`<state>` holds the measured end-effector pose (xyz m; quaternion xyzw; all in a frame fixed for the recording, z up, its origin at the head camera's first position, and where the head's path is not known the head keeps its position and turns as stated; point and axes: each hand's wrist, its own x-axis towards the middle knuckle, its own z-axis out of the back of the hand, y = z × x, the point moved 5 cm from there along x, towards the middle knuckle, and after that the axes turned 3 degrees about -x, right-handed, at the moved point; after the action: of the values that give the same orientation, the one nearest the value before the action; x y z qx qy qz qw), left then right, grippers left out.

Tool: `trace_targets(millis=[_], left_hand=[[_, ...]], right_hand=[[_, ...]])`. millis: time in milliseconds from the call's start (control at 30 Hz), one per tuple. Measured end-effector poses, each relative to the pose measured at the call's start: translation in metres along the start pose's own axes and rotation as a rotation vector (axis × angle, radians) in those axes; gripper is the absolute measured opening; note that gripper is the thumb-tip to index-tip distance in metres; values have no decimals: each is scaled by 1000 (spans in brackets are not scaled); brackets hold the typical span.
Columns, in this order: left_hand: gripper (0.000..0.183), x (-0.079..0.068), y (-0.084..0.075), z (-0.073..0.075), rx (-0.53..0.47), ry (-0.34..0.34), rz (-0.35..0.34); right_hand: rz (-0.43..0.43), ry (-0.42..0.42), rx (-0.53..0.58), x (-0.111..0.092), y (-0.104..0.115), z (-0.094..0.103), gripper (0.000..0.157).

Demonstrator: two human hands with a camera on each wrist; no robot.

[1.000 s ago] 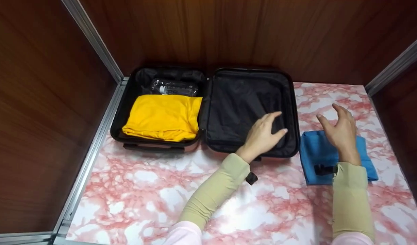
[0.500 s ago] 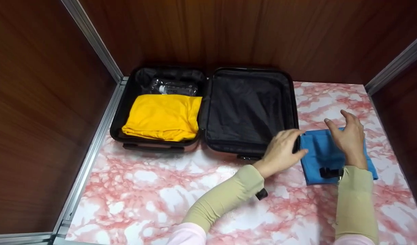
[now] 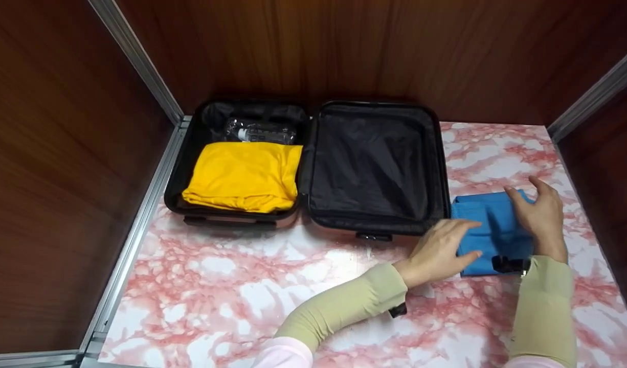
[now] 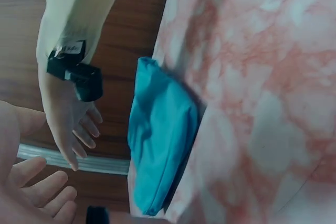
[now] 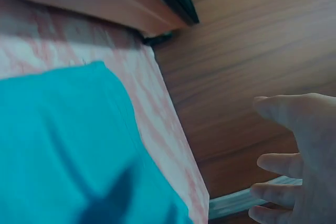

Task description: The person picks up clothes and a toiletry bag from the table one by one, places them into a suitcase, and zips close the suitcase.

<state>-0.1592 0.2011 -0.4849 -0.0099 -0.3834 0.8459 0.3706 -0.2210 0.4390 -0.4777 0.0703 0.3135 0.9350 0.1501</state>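
Note:
A folded blue cloth (image 3: 485, 217) lies flat on the table, just right of the open suitcase (image 3: 367, 168). My left hand (image 3: 441, 250) hovers at the cloth's near left edge, thumb and fingers spread and nothing between them. Over the cloth's right side is my right hand (image 3: 541, 214), its fingers apart and slightly bent, holding nothing. In the left wrist view, the blue cloth (image 4: 163, 135) appears as a soft, thick fold beside both hands. Seen from the right wrist, the cloth (image 5: 68, 140) lies below and apart from the right hand (image 5: 310, 150).
Inside the suitcase's left half sit a folded yellow cloth (image 3: 244, 174) and a clear plastic bottle (image 3: 267, 132). The right half shows its black lining. Dark wood panels (image 3: 344, 46) enclose the pink and white marbled table (image 3: 231, 296) at the back and sides.
My left hand has moved right and nearer, from over the suitcase's right half to the blue cloth's left edge. My right hand has shifted right and slightly nearer. The cloth stays in place.

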Motion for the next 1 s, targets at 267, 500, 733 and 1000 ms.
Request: trace_targets(millis=[267, 500, 733, 1000], left_hand=[[69, -3, -1, -25, -58, 177, 111], [79, -1, 9, -45, -179, 234, 348], [81, 6, 20, -52, -373, 145, 566], [46, 12, 30, -59, -598, 21, 725]], right_hand=[[-35, 81, -20, -5, -22, 7, 80], [-93, 117, -46, -10, -43, 11, 83], [-204, 222, -105, -13, -68, 11, 91], [-347, 316, -152, -15, -99, 10, 97]])
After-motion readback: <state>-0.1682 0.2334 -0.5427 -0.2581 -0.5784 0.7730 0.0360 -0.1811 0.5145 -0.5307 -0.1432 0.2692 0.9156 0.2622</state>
